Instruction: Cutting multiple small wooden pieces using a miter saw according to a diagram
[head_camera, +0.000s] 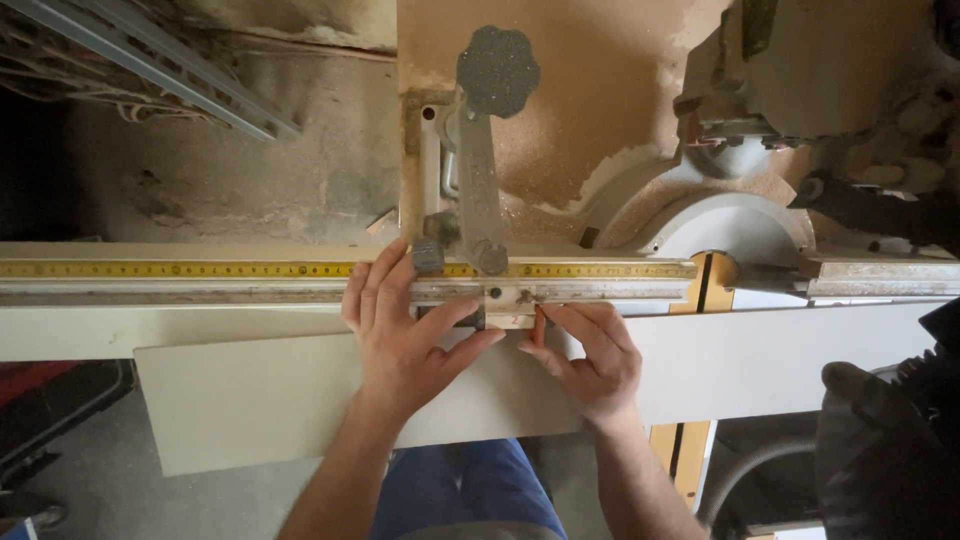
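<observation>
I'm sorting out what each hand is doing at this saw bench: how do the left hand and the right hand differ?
The left hand lies spread and flat, fingers reaching up over the yellow measuring tape; the right hand is curled into a pinch lower down. The right hand grips a small reddish pencil, while the left hand holds nothing. Both are bare and rest on the pale board, meeting below the fence stop.

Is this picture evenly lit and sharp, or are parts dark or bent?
Head view: soft, even light on the pale board and both hands, left hand, right hand; no glare; the far-left corner falls into shadow; the yellow ruler bows slightly from the wide lens; the dark shape at lower right is blurred.
</observation>
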